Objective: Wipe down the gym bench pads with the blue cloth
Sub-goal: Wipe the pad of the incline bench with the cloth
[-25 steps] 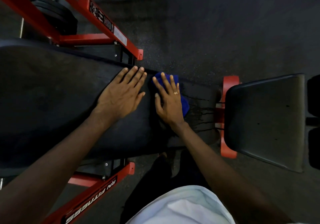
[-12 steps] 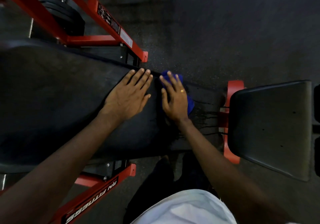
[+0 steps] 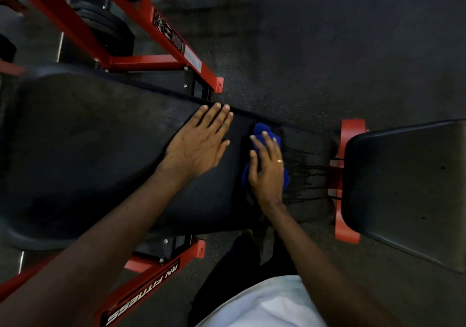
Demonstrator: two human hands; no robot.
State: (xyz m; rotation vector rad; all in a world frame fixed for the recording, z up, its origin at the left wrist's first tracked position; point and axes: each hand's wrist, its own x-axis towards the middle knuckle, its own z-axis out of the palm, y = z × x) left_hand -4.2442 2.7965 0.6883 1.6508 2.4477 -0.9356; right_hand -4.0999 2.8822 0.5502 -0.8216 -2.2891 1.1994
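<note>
Your right hand lies flat on the blue cloth, fingers straight and slightly spread. It presses the cloth onto the long back pad, near the end closest to the seat pad; nothing is pinched. The cloth is bunched under your palm, with blue showing past the fingertips and along both sides of the hand. A ring sits on 1 finger. Your left hand rests palm down on the same pad, just beside the cloth but apart from it. Its 4 fingers are straight and pressed together, tips at the pad's far edge. Dark streaks run across the pad between the cloth and the red bracket.
</note>
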